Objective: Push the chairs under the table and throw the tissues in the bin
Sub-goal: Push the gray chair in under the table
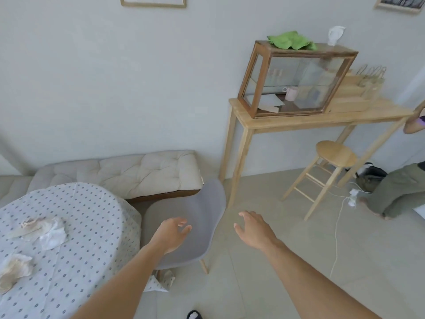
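A grey shell chair [204, 217] with wooden legs stands just right of the round table [92, 226], which wears a dotted cloth. Its seat faces the table and its back is toward the open floor. My left hand [171, 234] hovers over the chair's seat with fingers spread, holding nothing. To the right of the chair's back, my right hand [254, 230] is also open and apart from the chair. Crumpled tissues [46, 229] lie on the table, with another crumpled tissue [13, 269] nearer the left edge. No bin is in view.
A cushioned bench [142, 171] runs along the wall behind the table. A wooden side table [322, 116] carries a glass case, with a round stool [333, 155] under it. Another person's legs [400, 192] and a white cable [338, 226] are on the floor at right.
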A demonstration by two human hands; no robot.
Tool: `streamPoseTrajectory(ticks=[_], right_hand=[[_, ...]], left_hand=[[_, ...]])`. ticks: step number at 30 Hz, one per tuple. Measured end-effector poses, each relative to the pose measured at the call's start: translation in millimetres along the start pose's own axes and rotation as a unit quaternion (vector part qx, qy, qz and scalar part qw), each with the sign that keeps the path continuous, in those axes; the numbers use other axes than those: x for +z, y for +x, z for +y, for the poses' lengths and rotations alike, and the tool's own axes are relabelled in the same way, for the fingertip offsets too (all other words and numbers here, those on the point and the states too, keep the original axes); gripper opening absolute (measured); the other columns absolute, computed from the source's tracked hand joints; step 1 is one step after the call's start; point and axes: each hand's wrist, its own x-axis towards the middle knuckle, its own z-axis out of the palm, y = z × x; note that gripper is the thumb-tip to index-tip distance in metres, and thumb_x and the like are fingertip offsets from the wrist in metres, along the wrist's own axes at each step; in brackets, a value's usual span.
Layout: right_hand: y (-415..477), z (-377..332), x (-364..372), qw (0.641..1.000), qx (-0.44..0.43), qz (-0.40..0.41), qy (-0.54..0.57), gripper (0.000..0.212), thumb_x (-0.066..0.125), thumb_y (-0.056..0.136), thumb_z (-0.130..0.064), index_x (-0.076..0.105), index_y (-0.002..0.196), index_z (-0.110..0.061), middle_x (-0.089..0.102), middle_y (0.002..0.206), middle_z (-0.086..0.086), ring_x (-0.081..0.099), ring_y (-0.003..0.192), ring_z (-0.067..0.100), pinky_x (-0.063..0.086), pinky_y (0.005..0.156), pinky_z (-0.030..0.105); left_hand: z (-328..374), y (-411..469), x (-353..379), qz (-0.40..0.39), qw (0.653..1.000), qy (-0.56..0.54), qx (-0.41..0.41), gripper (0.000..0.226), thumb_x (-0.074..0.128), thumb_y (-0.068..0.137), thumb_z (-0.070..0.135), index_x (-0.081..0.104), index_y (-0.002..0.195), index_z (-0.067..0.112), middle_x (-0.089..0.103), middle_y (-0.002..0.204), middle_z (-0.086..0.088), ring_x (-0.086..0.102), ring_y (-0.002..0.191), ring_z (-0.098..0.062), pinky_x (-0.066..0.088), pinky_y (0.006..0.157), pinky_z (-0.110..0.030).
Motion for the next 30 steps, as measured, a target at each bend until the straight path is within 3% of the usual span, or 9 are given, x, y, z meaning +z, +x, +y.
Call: streamPoseTrajectory(ticks=[20, 30], right_hand=[[245.5, -42.9, -17.6, 0.984, -0.131, -0.12, -0.024, 0.059, 0.048, 0.104, -0.047, 0.043, 0.155, -0.019, 0.048, 0.157, 0.005, 0.044, 0.145, 0.028, 0.043, 0.114, 0.046], [395.0, -64.8, -13.6, 0.919, -0.295, -0.236, -0.107, 0.054, 0.051, 0.102, -0.049, 0.052, 0.147, -0.02, 0.051, 0.15, 0.008, 0.044, 0.144, 0.025, 0.043, 0.114, 0.045]], left_hand=[[-22.8, 133.8, -31.9, 0.04, 0.988, -0.045, -0.142, 0.05, 0.057, 0.1, 0.054, 0.065, 0.139, 0.022, 0.069, 0.134, 0.007, 0.064, 0.124, -0.012, 0.048, 0.108, -0.031], [10.4, 146.0, -7.5, 0.134, 0.933, -0.12, -0.313, 0.047, 0.054, 0.103, 0.048, 0.067, 0.139, 0.021, 0.069, 0.138, 0.006, 0.064, 0.128, -0.012, 0.048, 0.111, -0.032]])
